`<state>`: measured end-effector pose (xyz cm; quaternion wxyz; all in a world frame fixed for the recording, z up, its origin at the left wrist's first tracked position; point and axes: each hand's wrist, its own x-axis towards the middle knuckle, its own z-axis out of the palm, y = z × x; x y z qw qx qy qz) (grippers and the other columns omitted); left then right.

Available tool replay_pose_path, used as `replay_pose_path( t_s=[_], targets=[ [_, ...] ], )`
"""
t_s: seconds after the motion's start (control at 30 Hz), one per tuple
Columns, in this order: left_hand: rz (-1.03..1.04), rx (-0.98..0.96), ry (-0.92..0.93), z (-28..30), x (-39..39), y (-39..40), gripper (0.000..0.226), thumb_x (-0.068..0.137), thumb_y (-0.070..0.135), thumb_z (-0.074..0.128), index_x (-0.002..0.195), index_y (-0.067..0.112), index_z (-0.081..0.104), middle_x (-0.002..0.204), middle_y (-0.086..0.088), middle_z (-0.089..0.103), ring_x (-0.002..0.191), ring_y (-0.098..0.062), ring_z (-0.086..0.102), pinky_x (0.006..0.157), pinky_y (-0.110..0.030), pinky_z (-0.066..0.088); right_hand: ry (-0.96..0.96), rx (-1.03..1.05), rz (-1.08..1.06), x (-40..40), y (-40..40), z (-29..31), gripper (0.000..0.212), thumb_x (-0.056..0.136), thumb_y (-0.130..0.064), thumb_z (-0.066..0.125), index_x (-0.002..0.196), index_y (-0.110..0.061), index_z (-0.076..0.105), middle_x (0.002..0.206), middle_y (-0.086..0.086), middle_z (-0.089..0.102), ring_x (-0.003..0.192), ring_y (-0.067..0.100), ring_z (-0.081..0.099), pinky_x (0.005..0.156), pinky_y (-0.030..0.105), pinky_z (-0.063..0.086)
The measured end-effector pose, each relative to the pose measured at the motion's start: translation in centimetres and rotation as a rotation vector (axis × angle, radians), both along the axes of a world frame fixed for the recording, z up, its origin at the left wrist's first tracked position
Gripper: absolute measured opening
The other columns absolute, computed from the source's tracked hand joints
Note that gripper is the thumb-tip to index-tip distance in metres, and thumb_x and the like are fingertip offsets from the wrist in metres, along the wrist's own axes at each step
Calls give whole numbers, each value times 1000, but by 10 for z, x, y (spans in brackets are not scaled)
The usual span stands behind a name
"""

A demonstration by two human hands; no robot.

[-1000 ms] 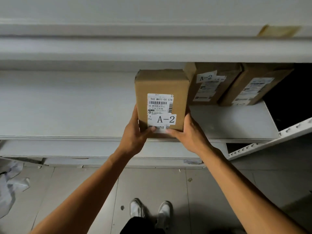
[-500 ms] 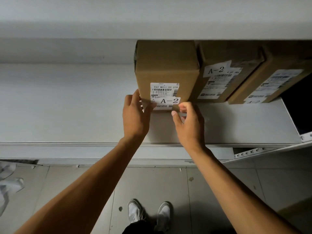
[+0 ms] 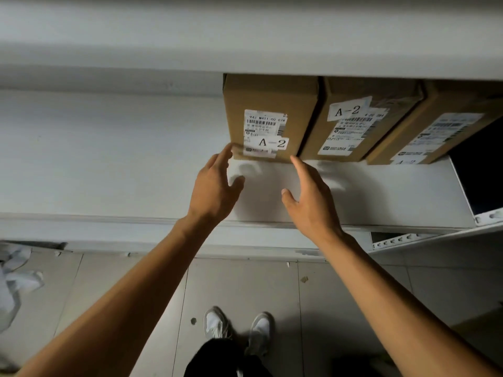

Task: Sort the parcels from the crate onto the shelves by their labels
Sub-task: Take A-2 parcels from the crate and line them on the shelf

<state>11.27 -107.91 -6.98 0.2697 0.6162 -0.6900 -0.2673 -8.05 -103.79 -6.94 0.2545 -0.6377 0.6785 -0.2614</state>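
A brown cardboard parcel point(image 3: 269, 104) with a white "A-2" label lies on the white shelf point(image 3: 109, 159), pushed back under the shelf above. Two more brown parcels stand to its right: one point(image 3: 351, 118) also marked "A-2", and another point(image 3: 435, 126) angled at the far right. My left hand point(image 3: 215, 186) hovers just in front of the first parcel's lower left corner, fingers straight, holding nothing. My right hand point(image 3: 310, 197) is spread in front of its lower right corner, fingertips close to the parcel's edge, also holding nothing.
The shelf's left half is bare white board. An upper shelf point(image 3: 245, 36) overhangs the parcels. A perforated metal upright point(image 3: 408, 238) juts out at the right. Crumpled white material point(image 3: 16, 281) lies on the tiled floor at left, and my shoes point(image 3: 236, 325) stand below.
The parcel went from being held at the shelf's front edge to lying deep on the shelf beside the others. Both hands let go and have drawn back slightly, fingers open.
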Motion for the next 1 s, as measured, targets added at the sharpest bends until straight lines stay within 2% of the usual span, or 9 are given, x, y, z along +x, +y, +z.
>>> replay_pose_path(
  t_s=[0.17, 0.37, 0.57, 0.77, 1.0],
  targets=[
    [-148, 57, -288, -2, 19, 67, 56, 92, 20, 64, 146, 15, 48, 149, -13, 48, 132, -36, 45, 109, -40, 38, 131, 126, 65, 10, 33, 10, 68, 96, -19, 59, 157, -17, 27, 164, 7, 24, 150, 24, 23, 120, 33, 23],
    [11, 179, -485, 7, 54, 148, 65, 93, 41, 61, 151, 23, 37, 158, -13, 34, 144, -36, 28, 117, -49, 27, 317, 209, 329, 49, 76, 33, 68, 97, -22, 56, 157, -19, 24, 166, 9, 14, 150, 29, 17, 119, 39, 27],
    [363, 388, -441, 19, 103, 271, 67, 94, 45, 57, 153, 27, 31, 160, -11, 29, 146, -36, 24, 118, -50, 22, 343, 280, 633, 126, 123, 48, 68, 99, -24, 56, 158, -19, 22, 167, 8, 9, 151, 29, 13, 120, 43, 27],
    [835, 521, -373, 22, 133, 424, 67, 92, 47, 57, 151, 26, 34, 158, -11, 32, 144, -35, 28, 117, -48, 25, 409, 243, 1058, 209, 223, 50, 70, 97, -27, 55, 158, -20, 22, 167, 9, 11, 152, 30, 10, 123, 42, 16],
    [1234, 559, -308, 48, 101, 592, 67, 90, 45, 61, 149, 24, 39, 156, -12, 36, 143, -35, 30, 117, -52, 26, 482, 94, 1461, 229, 368, 64, 70, 96, -32, 58, 157, -22, 23, 165, 12, 17, 150, 33, 17, 119, 48, 25]
  ],
)
